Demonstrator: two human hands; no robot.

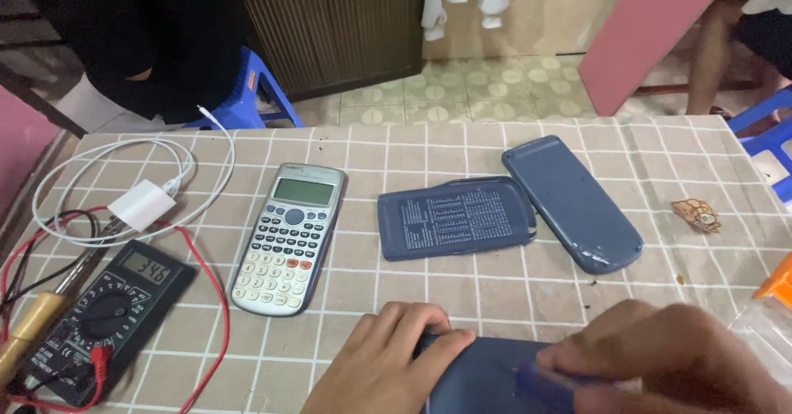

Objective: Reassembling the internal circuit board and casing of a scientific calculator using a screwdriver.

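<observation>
My left hand point(388, 360) presses down on the left end of a dark blue calculator body point(483, 379) at the near table edge. On the same body, further right, rests my right hand point(672, 356); a small blue object, blurred, sits under its fingers. Whether that hand grips it I cannot tell. A silver scientific calculator point(287, 238) lies face up ahead of my left hand. Two dark blue slide covers lie beyond: one point(455, 216) with its printed inner side up, the other point(571, 202) angled to its right.
A black multimeter point(106, 319) with red leads and a wooden-handled soldering iron point(29, 327) lie at the left. A white charger point(142, 204) with coiled cable sits behind them. A checked tablecloth point(462, 146) covers the table. Blue stools point(247, 92) and a person's legs point(714, 47) stand beyond.
</observation>
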